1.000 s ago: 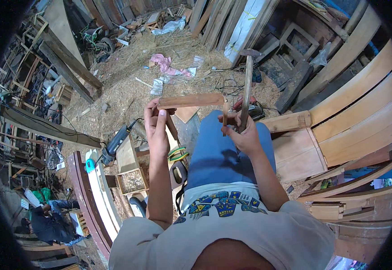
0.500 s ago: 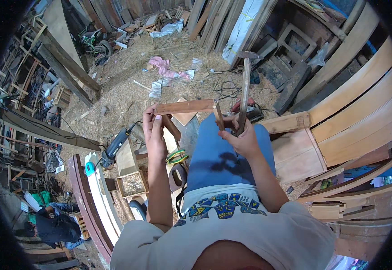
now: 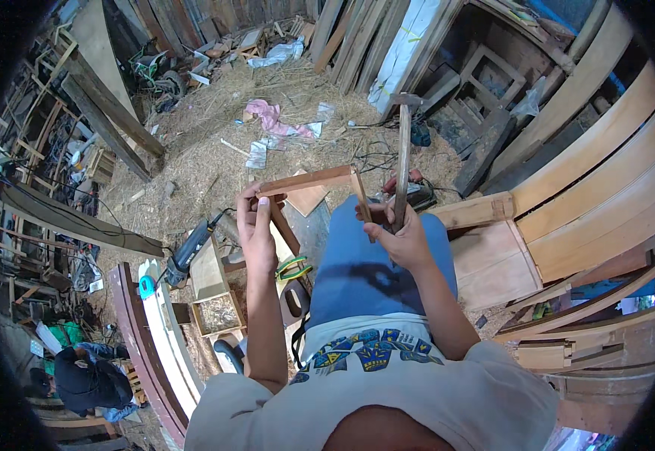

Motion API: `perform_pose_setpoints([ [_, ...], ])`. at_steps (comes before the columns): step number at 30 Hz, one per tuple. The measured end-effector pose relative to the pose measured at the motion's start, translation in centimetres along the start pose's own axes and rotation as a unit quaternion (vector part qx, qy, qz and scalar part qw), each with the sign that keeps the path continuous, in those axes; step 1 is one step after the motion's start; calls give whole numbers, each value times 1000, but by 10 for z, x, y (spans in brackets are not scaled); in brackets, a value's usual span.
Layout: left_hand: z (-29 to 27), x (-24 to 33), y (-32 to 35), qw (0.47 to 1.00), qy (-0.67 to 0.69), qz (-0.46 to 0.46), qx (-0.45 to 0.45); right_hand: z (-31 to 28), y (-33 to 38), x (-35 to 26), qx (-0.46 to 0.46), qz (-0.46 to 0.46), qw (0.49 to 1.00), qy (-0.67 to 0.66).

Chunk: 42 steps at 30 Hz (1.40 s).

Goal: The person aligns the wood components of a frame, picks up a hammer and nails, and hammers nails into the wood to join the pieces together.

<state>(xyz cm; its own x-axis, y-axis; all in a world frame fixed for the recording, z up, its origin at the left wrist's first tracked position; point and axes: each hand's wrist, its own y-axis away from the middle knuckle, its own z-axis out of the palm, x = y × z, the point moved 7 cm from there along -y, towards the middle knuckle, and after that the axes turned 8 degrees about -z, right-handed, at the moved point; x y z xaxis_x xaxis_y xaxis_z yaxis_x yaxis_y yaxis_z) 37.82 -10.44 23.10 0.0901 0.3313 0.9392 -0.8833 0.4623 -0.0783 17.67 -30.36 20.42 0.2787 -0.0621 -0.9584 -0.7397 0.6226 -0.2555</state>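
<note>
A three-sided wooden frame (image 3: 309,181) is held up in front of my lap. My left hand (image 3: 258,237) is closed on its left corner, thumb on the near side. At the other end, my right hand (image 3: 406,239) pinches the frame's right side piece. That same hand also grips a hammer (image 3: 403,154) by its wooden handle, the metal head pointing up and away from me. The handle stands just right of the frame, apart from its far corner.
Left of my legs are a power tool (image 3: 189,248), an open wooden box (image 3: 218,312) and a tape measure (image 3: 147,286). Wooden boards (image 3: 598,218) stand at right. Pink cloth (image 3: 273,119) lies on the shavings-covered floor. A person (image 3: 91,382) is at lower left.
The frame has tilted, so more of its right side piece shows, running down toward my lap. The hammer has shifted slightly left with my right hand. Both hands keep their hold.
</note>
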Motion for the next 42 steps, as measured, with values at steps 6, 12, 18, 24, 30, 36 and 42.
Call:
perform_pose_setpoints([
  [6,-19,-15,-1,999,-30,-37,23,12,-7,-11,-43,41,998,-9],
  [12,-47,-48,-8,980,-92,-168,58,21,-50,8,-64,188,979,39],
  [18,-65,-61,-9,974,-80,-205,50,42,-68,37,-134,255,955,73],
  [24,-94,-94,-23,965,-105,-233,62,56,-86,69,-155,282,942,99],
  [30,-112,-145,-55,958,-190,-193,91,69,-130,137,-209,218,919,252],
  [36,-131,-200,-98,931,-320,-135,109,81,-164,206,-186,162,859,449],
  [42,-148,-218,-83,940,-231,-221,118,89,-149,210,-121,87,844,515],
])
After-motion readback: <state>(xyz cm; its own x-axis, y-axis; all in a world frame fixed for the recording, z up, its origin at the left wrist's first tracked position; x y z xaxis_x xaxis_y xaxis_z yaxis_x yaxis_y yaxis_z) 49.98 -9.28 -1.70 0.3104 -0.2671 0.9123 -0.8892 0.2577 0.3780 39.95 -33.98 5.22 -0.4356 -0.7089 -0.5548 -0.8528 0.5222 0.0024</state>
